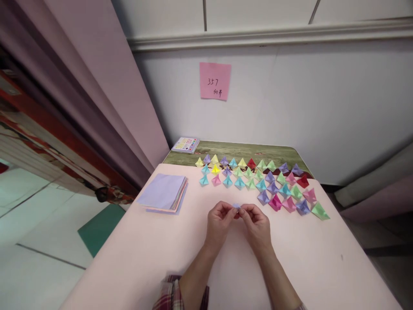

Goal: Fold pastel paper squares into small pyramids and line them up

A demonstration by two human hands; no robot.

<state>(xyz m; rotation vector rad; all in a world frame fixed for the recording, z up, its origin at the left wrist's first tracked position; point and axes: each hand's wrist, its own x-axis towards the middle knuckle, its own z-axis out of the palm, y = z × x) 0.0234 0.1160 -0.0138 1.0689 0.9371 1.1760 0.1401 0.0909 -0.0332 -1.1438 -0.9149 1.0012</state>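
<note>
My left hand and my right hand meet over the middle of the pale pink table. Both pinch a small folded piece of lilac paper between their fingertips, held just above the tabletop. Beyond my hands lie several small folded paper shapes in many colours, set out in rows. A stack of square coloured paper sheets, lilac on top, sits to the left of my hands.
A packet of coloured paper lies at the table's far left corner on a green patterned strip. A pink sticky note hangs on the white wall. Curtains fall at the left; tiled floor lies below them.
</note>
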